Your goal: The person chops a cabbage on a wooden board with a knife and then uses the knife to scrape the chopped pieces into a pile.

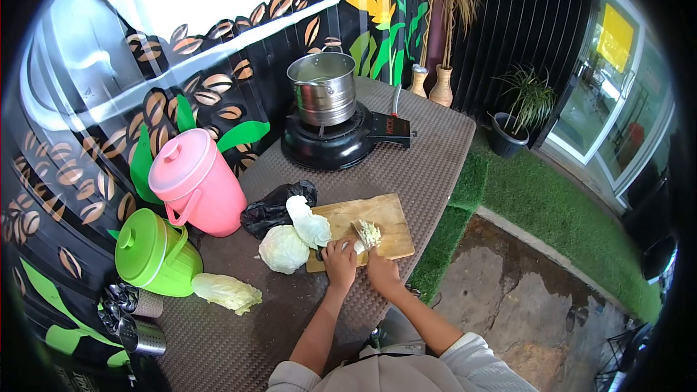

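Note:
My right hand [382, 274] is wrapped round the handle of a knife, its blade [357, 230] angled up and away over the wooden cutting board [397, 210]. Shredded cabbage [369, 234] lies along the blade. Close by on the left, my left hand [339, 261] presses with bent fingers on a pale piece of cabbage [359, 247], mostly hidden under the fingertips. A round cabbage [284, 250] rests beside the board, and a loose cabbage leaf [310, 223] overlaps the board's left edge.
A steel pot [322, 94] stands on a black portable stove [327, 147] at the back. To the left are a black plastic bag [270, 209], a pink jug [207, 189], a green jug [152, 261], a napa cabbage [227, 292] and metal utensil holders [145, 337]. The table's edge [444, 207] runs along the right.

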Tool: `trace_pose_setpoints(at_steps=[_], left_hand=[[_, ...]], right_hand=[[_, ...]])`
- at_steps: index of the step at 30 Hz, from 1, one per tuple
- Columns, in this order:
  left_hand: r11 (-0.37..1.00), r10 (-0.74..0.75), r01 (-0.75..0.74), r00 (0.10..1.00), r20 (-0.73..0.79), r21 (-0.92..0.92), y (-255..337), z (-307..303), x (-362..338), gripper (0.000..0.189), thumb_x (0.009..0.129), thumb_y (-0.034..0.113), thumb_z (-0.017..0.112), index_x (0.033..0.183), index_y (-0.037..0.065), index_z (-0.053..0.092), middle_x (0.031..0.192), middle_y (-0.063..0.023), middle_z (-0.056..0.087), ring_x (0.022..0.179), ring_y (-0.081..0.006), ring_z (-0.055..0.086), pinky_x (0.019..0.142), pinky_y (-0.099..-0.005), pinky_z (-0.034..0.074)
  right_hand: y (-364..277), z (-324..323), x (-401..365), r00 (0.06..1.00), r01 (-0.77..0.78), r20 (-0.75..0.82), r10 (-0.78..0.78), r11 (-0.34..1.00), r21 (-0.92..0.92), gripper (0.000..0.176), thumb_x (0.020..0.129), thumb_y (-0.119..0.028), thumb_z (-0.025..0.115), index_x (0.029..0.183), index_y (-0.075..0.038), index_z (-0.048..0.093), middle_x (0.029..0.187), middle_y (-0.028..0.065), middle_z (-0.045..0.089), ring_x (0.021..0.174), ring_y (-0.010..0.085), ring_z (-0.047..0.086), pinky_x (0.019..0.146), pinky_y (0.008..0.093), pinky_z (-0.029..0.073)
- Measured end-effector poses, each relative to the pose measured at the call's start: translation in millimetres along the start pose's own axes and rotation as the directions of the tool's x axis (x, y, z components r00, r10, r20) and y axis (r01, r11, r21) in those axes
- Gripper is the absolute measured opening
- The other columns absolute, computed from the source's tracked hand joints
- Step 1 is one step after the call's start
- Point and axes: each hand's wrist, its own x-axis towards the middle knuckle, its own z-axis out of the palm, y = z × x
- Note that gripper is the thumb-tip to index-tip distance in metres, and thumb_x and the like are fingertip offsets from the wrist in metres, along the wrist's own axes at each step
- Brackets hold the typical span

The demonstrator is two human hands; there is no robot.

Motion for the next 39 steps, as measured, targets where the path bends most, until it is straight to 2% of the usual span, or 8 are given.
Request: trace_pose_setpoints(at_steps=[3, 8, 15, 21, 23, 32, 35, 39], left_hand=[[1.000, -0.003, 0.003, 1.000, -0.007, -0.016, 1, 0, 0, 0.023, 0.080, 0.011, 0.059, 0.102, 0.012, 0.065, 0.102, -0.0020, 0.058, 0.098, -0.0241, 0.049, 0.085, -0.0394, 0.035], [1.000, 0.005, -0.005, 1.000, 0.016, 0.002, 3, -4, 0, 0.023, 0.080, 0.011, 0.059, 0.102, 0.012, 0.065, 0.101, -0.0021, 0.058, 0.097, -0.0241, 0.049, 0.085, -0.0393, 0.035], [1.000, 0.018, -0.018, 1.000, -0.025, 0.001, 2, 0, 0, 0.024, 0.079, 0.011, 0.058, 0.102, 0.012, 0.066, 0.101, -0.0019, 0.058, 0.097, -0.0244, 0.049, 0.084, -0.0395, 0.035], [1.000, 0.017, -0.018, 0.999, -0.031, -0.021, -5, 5, -3, 0.026, 0.078, 0.010, 0.059, 0.104, 0.010, 0.067, 0.099, -0.0024, 0.063, 0.096, -0.0233, 0.052, 0.084, -0.0396, 0.037], [0.998, 0.009, -0.012, 0.998, -0.064, -0.058, -4, 5, -3, 0.027, 0.078, 0.010, 0.060, 0.104, 0.009, 0.067, 0.098, -0.0032, 0.065, 0.095, -0.0227, 0.054, 0.084, -0.0392, 0.037], [0.999, 0.043, -0.045, 0.996, -0.081, -0.014, -6, 7, -6, 0.029, 0.079, 0.010, 0.061, 0.107, 0.008, 0.066, 0.099, -0.0058, 0.066, 0.098, -0.0232, 0.054, 0.085, -0.0382, 0.037], [1.000, -0.022, 0.021, 0.997, -0.069, -0.022, -5, 10, -6, 0.029, 0.079, 0.010, 0.062, 0.108, 0.008, 0.066, 0.098, -0.0071, 0.066, 0.098, -0.0230, 0.055, 0.084, -0.0378, 0.037], [0.999, 0.026, -0.030, 0.994, -0.110, -0.033, -7, 10, -9, 0.025, 0.080, 0.011, 0.062, 0.105, 0.007, 0.066, 0.096, -0.0070, 0.066, 0.097, -0.0222, 0.055, 0.083, -0.0374, 0.036]], right_hand=[[1, 27, 1, 0.985, -0.015, -0.170, -0.006, 0.992, -0.122, 0.014, 0.085, -0.010, 0.048, 0.095, -0.001, 0.045, 0.072, 0.0190, 0.065, 0.068, 0.0337, 0.067, 0.057, 0.0412, 0.055], [2, -3, 11, 0.999, 0.034, 0.004, -0.034, 0.999, 0.016, 0.017, 0.083, -0.009, 0.049, 0.096, 0.001, 0.044, 0.071, 0.0213, 0.064, 0.069, 0.0358, 0.066, 0.059, 0.0428, 0.055], [5, 18, 0, 0.998, -0.061, -0.018, 0.061, 0.998, 0.011, 0.021, 0.082, -0.007, 0.050, 0.100, 0.002, 0.044, 0.075, 0.0230, 0.064, 0.071, 0.0371, 0.066, 0.062, 0.0452, 0.054], [2, -7, 2, 0.998, 0.050, 0.033, -0.048, 0.998, -0.032, 0.020, 0.082, -0.008, 0.049, 0.100, 0.001, 0.043, 0.074, 0.0232, 0.064, 0.069, 0.0377, 0.065, 0.060, 0.0457, 0.054], [1, 12, -5, 0.996, -0.094, 0.002, 0.094, 0.995, 0.040, 0.020, 0.081, -0.005, 0.050, 0.099, 0.001, 0.043, 0.077, 0.0245, 0.063, 0.075, 0.0390, 0.065, 0.064, 0.0462, 0.053], [2, -9, 1, 0.999, 0.025, 0.038, -0.025, 1.000, 0.011, 0.020, 0.083, -0.008, 0.048, 0.100, 0.001, 0.043, 0.077, 0.0273, 0.062, 0.074, 0.0384, 0.065, 0.061, 0.0465, 0.054], [-5, 9, -9, 0.994, -0.105, -0.031, 0.107, 0.992, 0.071, 0.021, 0.082, -0.007, 0.049, 0.100, 0.003, 0.043, 0.080, 0.0274, 0.062, 0.075, 0.0409, 0.064, 0.065, 0.0478, 0.053], [-1, 5, 5, 0.998, -0.057, 0.034, 0.056, 0.997, 0.060, 0.022, 0.082, -0.008, 0.049, 0.099, 0.004, 0.043, 0.079, 0.0271, 0.062, 0.075, 0.0414, 0.064, 0.064, 0.0477, 0.053]])
